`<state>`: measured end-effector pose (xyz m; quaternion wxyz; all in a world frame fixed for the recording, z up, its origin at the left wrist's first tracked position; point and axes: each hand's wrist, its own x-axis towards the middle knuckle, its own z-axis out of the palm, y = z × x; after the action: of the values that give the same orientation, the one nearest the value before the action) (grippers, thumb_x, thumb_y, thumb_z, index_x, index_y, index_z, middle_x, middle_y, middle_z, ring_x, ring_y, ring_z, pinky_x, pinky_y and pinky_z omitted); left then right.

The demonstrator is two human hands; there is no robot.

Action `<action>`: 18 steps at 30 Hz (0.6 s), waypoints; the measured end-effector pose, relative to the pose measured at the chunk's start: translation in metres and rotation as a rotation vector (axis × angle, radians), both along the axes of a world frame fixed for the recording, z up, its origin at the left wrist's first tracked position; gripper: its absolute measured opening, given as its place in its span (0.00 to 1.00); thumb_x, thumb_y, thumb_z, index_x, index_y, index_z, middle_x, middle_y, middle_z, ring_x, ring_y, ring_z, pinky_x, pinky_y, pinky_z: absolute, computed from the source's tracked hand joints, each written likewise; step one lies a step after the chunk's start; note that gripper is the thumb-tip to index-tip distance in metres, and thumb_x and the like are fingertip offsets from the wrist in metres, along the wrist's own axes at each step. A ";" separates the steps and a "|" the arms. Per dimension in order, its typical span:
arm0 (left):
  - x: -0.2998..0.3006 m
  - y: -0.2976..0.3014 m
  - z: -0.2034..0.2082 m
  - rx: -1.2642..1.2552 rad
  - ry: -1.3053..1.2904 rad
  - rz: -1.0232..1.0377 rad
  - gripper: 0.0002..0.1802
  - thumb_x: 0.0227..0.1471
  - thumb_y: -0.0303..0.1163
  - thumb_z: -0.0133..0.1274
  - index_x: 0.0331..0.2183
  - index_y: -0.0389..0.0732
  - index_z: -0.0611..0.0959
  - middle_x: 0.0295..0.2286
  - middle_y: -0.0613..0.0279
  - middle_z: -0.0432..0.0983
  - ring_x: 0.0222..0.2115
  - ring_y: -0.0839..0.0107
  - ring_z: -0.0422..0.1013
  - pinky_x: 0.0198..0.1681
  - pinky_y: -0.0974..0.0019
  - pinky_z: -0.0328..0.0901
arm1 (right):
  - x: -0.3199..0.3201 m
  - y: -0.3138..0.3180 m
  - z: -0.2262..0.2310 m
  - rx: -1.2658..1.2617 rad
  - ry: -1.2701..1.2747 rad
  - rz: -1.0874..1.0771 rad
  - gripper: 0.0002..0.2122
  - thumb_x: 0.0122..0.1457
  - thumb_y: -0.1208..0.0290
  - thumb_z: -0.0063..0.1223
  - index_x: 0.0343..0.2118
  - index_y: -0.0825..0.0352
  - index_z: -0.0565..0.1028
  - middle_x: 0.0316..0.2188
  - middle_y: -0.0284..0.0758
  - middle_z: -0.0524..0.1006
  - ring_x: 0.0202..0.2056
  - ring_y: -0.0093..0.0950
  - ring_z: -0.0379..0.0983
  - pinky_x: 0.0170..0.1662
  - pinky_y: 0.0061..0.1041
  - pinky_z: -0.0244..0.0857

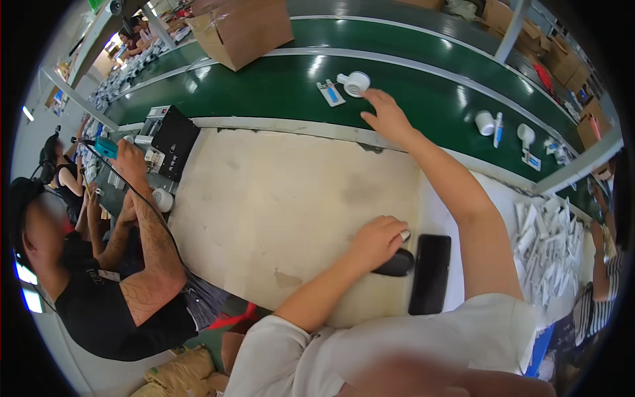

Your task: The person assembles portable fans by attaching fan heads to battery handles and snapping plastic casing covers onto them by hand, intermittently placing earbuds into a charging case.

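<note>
My right hand (pixel 389 120) reaches out over the green conveyor belt (pixel 264 92), its fingers stretched and thumb apart. Just beyond its fingertips lies a white round-headed device with a short handle (pixel 357 83). A flat white-and-blue pack (pixel 331 93) rests beside that device. On the pale worktable (pixel 278 198), my left hand (pixel 378 242) is closed, fingers curled. Something small and white (pixel 405 235) shows at its fingertips; its kind is unclear. Touching or close beside this hand sits a black rounded object (pixel 395 263), with a black phone (pixel 430 274) to its right.
More white devices (pixel 485 123) and packs ride the belt at right. A heap of white wrapped pieces (pixel 546 245) lies right of me. A cardboard box (pixel 241 30) stands over the belt. At left, a co-worker (pixel 119 284) holds a teal tool (pixel 106 147) near a black machine (pixel 175 142).
</note>
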<state>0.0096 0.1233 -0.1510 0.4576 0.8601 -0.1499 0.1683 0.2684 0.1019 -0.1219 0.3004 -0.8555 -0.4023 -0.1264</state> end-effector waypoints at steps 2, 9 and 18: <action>0.009 0.005 -0.001 -0.019 -0.009 0.007 0.11 0.39 0.23 0.51 0.31 0.38 0.78 0.31 0.58 0.73 0.33 0.59 0.69 0.35 0.62 0.65 | 0.038 0.035 -0.009 0.020 -0.039 -0.124 0.28 0.47 0.67 0.56 0.54 0.58 0.61 0.55 0.43 0.58 0.56 0.45 0.53 0.56 0.36 0.53; 0.008 0.017 -0.006 -0.103 0.058 -0.005 0.08 0.41 0.24 0.50 0.29 0.36 0.78 0.34 0.58 0.72 0.36 0.60 0.67 0.40 0.63 0.64 | 0.068 0.074 -0.012 -0.065 0.117 -0.299 0.33 0.41 0.69 0.60 0.54 0.57 0.62 0.49 0.41 0.63 0.46 0.43 0.65 0.50 0.34 0.62; 0.031 0.070 -0.018 -1.819 0.364 0.353 0.27 0.58 0.44 0.33 0.46 0.29 0.67 0.42 0.45 0.69 0.44 0.55 0.67 0.46 0.54 0.63 | -0.084 -0.044 0.109 0.069 0.548 0.354 0.33 0.39 0.84 0.57 0.53 0.57 0.64 0.49 0.32 0.60 0.51 0.28 0.59 0.53 0.27 0.58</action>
<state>0.0408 0.1930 -0.1689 0.9374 0.1963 0.2450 0.1508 0.1844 0.0582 -0.0128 0.4438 -0.7638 -0.4442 0.1493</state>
